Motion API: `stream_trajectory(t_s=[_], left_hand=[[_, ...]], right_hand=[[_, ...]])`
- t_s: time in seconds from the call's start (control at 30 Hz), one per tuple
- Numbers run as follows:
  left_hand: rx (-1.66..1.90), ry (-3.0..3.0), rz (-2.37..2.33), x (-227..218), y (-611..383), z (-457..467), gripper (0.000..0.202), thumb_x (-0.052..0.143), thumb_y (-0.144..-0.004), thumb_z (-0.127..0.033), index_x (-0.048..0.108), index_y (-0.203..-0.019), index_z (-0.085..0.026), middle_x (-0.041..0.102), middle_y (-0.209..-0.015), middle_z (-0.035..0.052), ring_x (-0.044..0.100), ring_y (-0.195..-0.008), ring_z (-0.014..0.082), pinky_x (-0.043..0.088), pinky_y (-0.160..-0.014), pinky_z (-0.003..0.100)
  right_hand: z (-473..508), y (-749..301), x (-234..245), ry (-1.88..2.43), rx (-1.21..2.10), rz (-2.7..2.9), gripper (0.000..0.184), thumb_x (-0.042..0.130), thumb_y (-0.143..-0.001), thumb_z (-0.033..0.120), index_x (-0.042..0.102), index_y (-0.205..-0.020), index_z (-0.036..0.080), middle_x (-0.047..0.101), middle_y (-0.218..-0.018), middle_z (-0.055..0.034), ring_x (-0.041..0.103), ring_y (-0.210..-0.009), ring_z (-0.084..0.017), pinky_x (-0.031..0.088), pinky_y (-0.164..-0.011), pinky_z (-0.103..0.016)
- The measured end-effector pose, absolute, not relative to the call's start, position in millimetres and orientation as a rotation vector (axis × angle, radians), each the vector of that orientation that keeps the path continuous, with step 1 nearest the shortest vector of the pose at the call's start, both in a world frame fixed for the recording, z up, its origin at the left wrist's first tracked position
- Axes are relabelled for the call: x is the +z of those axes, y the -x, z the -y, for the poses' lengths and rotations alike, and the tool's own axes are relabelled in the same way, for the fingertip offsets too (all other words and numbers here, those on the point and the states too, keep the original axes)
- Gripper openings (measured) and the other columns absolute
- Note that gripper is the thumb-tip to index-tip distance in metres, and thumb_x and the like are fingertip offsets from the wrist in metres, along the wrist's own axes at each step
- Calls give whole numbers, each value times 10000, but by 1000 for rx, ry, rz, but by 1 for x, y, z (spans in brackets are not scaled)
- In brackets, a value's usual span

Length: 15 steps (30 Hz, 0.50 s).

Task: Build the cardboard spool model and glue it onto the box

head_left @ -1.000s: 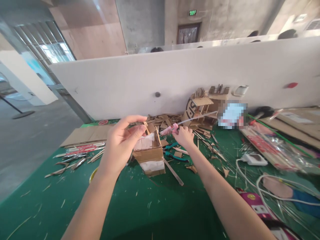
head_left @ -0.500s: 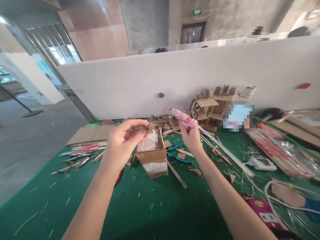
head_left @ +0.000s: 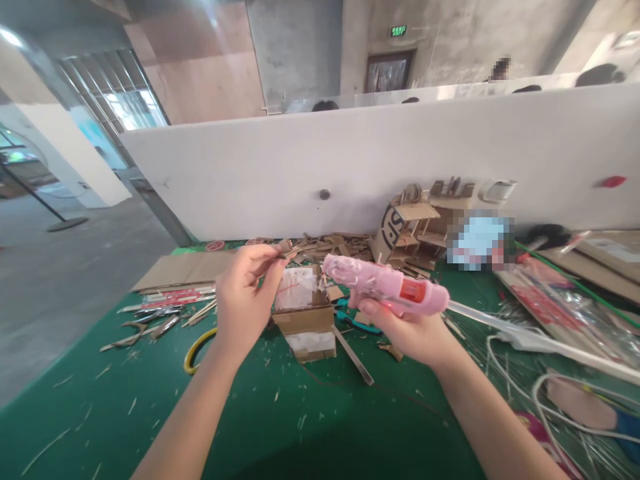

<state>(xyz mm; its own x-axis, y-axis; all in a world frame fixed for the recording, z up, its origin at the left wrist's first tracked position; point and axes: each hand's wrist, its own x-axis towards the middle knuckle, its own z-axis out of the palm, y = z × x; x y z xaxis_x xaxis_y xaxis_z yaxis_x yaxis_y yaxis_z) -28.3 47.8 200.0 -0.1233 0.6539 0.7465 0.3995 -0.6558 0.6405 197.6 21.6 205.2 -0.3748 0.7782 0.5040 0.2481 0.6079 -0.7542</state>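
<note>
My left hand [head_left: 253, 293] pinches a small cardboard piece [head_left: 285, 247] between thumb and fingertips, above the back left of a cardboard box. That box [head_left: 305, 321] stands on the green table, with white patches on its top and front. Wrapped round the handle of a pink hot glue gun [head_left: 383, 285] is my right hand [head_left: 400, 327]. The gun lies nearly level, its nozzle end pointing left toward the box; a long clear glue stick [head_left: 500, 327] sticks out of its rear. Teal-handled pliers [head_left: 357, 321] lie partly hidden beneath the gun.
Cardboard scraps [head_left: 335, 247] pile along the white partition [head_left: 240, 180]. A small cardboard shelf model [head_left: 400, 223] stands behind the gun. Flat cardboard [head_left: 180, 272] and a yellow ring-shaped thing [head_left: 193, 353] are at left. White cable [head_left: 537, 393] and packaged sticks [head_left: 575, 293] lie at right.
The glue gun has swung from tilted up and away to nearly level, nearer to me and pointing left. My left hand has shifted slightly, still pinching the cardboard piece. The yellow ring shows more.
</note>
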Motion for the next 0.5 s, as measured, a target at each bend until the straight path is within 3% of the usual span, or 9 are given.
stream_trajectory(t_s=[0.23,0.5], left_hand=[[1827,-1989,-1250,192,30,-52,134,647,-847,-205,599,-972,-201,733,-997,64,715,-946,191,586,-841,315],[1828,-2025,-1235,192,31,-52,101,632,-851,-186,600,-946,-203,725,-1035,63,707,-971,183,575,-863,311]], right_hand=[[-25,-186,194,829,653,1901,275,559,-873,324,455,-648,204,465,-613,32,460,-573,-111,380,-536,-249],[-25,-185,192,870,660,1917,314,552,-873,355,476,-612,198,487,-581,29,465,-536,-107,353,-511,-254]])
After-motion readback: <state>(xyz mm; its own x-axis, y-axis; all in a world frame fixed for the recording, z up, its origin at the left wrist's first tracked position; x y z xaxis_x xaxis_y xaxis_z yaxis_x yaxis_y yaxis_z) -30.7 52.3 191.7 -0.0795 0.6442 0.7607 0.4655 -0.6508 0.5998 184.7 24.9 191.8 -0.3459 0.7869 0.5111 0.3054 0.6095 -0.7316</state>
